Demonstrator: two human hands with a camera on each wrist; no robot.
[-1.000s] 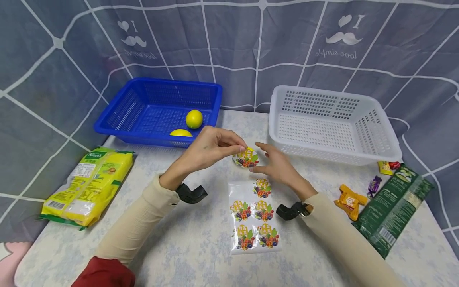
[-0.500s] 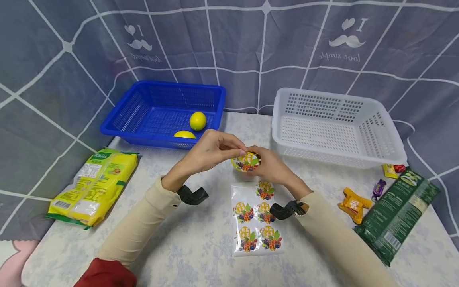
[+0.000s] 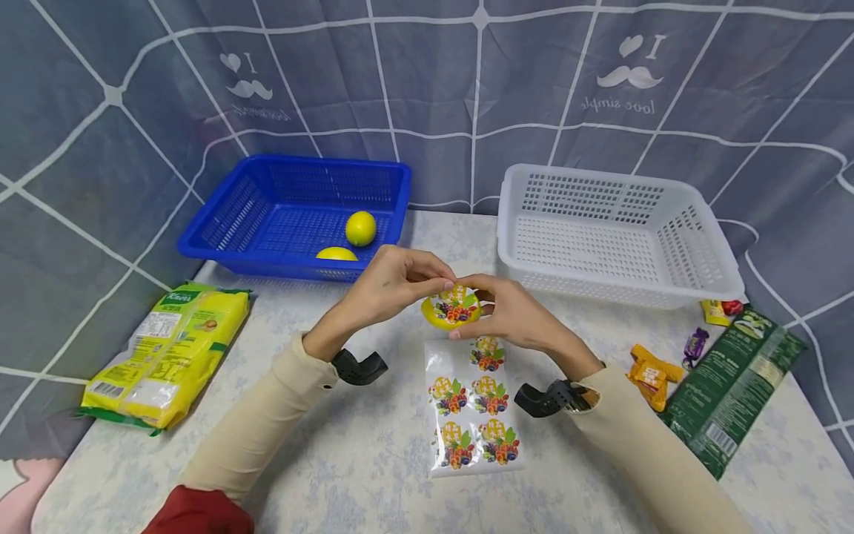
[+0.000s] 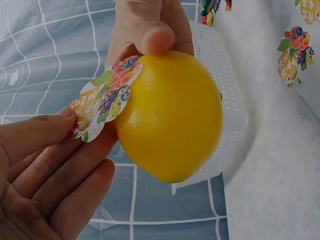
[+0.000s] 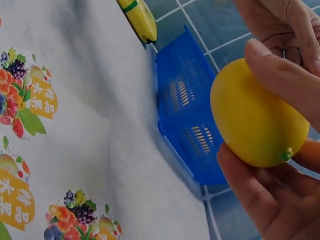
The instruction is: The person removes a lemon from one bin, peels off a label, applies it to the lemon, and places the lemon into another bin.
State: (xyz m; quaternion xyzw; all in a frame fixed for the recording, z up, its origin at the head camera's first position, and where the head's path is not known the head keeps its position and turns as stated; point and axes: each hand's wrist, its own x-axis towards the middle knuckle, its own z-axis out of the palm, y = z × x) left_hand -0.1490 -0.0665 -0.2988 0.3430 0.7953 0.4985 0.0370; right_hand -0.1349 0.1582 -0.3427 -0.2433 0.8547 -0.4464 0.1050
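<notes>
Surface (image 3: pixel 320 460) below both grips | right grip (image 3: pixel 514 311) clasping the lemon (image 4: pixel 172 120) | left grip (image 3: pixel 390 289) pinching the sticker (image 4: pixel 102 102) | lemon just right of left grip, flank rather than tip toward it | sticker between grips, free edge at that flank

Curtained work corner (home or studio unclear): slogan-printed drapes (image 3: pixel 434 89), patterned tabletop (image 3: pixel 373 460), 2 plastic baskets (image 3: pixel 280 265) (image 3: pixel 600 288).

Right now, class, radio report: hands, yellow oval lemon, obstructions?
Left hand pinches colourful fruit-print sticker. Right hand grips lemon. No obstruction visible between sticker and lemon.
</notes>
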